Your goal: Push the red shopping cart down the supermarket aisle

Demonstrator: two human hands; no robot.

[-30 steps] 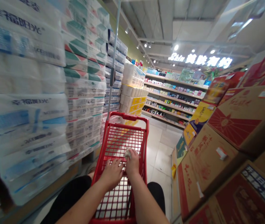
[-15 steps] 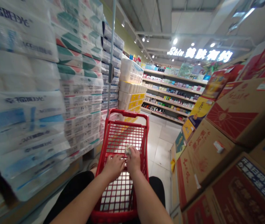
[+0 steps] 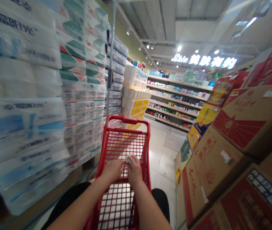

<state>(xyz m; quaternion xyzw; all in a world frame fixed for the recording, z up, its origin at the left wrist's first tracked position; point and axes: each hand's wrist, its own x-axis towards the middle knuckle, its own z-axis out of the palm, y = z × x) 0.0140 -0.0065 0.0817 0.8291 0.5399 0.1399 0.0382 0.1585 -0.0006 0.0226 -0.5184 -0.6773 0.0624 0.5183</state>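
Left hand (image 3: 113,171) now level with right hand (image 3: 135,171), nearer white wad (image 3: 128,158); red shopping cart (image 3: 126,120) swung slightly left.

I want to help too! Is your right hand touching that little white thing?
Touching. The head view shows the fingertips of your right hand pressed onto the small white wad, above the red cart's wire basket.

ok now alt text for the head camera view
The left hand and right hand meet over a small white wad above a red wire shopping cart. Plastic-wrapped toilet paper packs stand stacked on the left, printed cardboard cartons on the right.
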